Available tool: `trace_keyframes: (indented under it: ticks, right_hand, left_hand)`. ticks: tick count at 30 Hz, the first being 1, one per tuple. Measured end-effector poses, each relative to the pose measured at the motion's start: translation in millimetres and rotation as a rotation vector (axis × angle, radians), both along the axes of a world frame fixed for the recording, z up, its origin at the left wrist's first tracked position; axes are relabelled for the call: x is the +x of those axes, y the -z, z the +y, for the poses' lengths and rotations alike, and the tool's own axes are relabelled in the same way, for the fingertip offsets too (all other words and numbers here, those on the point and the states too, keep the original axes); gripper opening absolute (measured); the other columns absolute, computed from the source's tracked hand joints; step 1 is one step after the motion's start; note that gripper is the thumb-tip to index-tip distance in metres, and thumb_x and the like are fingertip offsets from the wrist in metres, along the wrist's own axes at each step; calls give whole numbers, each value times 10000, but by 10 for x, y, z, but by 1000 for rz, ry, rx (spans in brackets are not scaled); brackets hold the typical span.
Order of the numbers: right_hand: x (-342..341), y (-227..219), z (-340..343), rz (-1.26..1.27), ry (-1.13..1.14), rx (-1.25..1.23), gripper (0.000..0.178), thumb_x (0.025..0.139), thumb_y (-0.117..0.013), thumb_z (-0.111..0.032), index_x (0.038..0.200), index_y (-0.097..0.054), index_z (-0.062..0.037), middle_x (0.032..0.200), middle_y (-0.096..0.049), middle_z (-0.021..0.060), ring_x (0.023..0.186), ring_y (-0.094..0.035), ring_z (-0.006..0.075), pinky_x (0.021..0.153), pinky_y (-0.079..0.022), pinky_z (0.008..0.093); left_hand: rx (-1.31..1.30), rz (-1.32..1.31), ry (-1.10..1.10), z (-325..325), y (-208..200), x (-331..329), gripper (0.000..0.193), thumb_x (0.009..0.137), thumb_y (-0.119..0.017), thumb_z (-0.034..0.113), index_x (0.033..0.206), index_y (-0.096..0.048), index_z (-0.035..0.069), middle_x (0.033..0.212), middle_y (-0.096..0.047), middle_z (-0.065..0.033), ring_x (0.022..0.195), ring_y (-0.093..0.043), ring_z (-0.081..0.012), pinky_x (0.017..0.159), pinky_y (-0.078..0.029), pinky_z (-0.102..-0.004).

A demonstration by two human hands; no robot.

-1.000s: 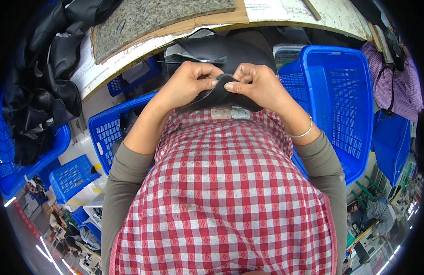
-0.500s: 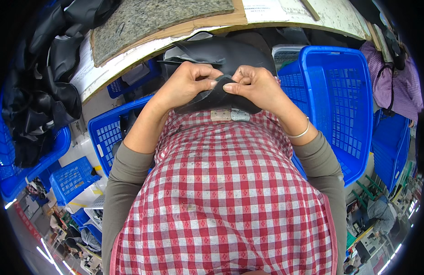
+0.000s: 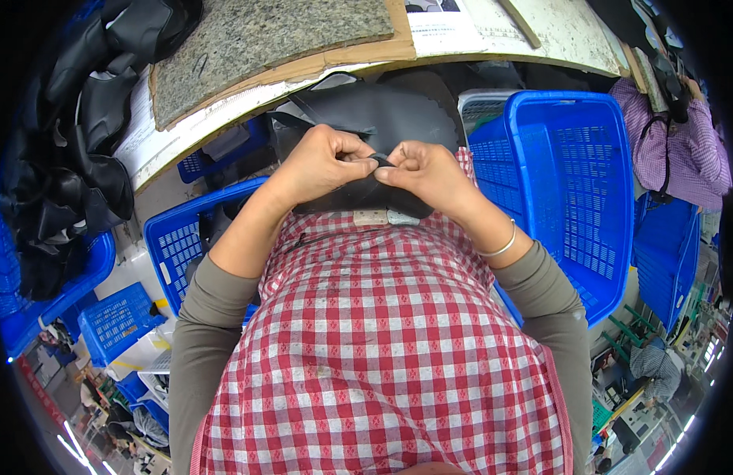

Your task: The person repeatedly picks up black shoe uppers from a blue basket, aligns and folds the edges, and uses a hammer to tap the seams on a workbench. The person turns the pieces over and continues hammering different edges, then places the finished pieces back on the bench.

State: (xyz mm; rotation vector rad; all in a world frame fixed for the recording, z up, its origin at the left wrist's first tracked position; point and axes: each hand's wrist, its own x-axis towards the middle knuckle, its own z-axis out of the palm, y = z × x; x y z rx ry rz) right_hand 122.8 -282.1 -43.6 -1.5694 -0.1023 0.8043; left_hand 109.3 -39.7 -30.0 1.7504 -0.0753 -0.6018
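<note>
Both hands meet over my lap, just short of the table edge. Between thumb and bent fingers, my left hand (image 3: 328, 162) pinches the edge of a black leather piece (image 3: 355, 195). Close beside it, my right hand (image 3: 427, 174) grips the same edge, its thumb pressed on top. The pinched edge bends up between the fingertips, while the rest hangs toward the checked apron (image 3: 390, 317). More black leather (image 3: 406, 111) lies beyond the hands, under the table edge. My fingers cover part of the held piece.
A worktable (image 3: 493, 36) with a speckled stone slab (image 3: 279, 51) spans the far side. Blue baskets stand at the right (image 3: 572, 206) and left (image 3: 165, 245). Black leather pieces (image 3: 89, 150) are heaped at far left. Another person in a checked shirt (image 3: 675, 154) is at far right.
My hands have drawn closer together along the leather edge, and the piece between the fingertips now shows less. The whole view has shifted slightly.
</note>
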Motion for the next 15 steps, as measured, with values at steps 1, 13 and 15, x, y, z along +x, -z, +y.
trace_keyframes:
  ticks: [1, 13, 15]
  right_hand:
    - [-6, -20, -6, 121, 19, 139, 203, 909, -815, -160, 951, -724, 17, 859, -745, 38, 761, -658, 82, 690, -523, 259]
    - [203, -569, 435, -1254, -85, -96, 255, 791, -862, -207, 893, -679, -62, 768, -649, 94, 776, -632, 321, 680, -528, 412]
    - [97, -595, 419, -999, -50, -75, 257, 821, -863, -201, 849, -655, -54, 703, -610, 73, 678, -604, 228, 642, -508, 349]
  left_hand:
    - [-80, -18, -37, -18, 49, -44, 162, 910, -781, 61, 1023, -788, -55, 840, -696, -8, 756, -578, -45, 692, -486, -231]
    - [270, -430, 40, 287, -1154, 69, 141, 874, -753, 87, 923, -765, -44, 727, -646, -40, 668, -575, -91, 602, -456, -282]
    - [263, -360, 170, 438, -1301, 142, 229, 939, -784, 203, 946, -794, -25, 823, -732, -35, 766, -655, -92, 708, -536, -254]
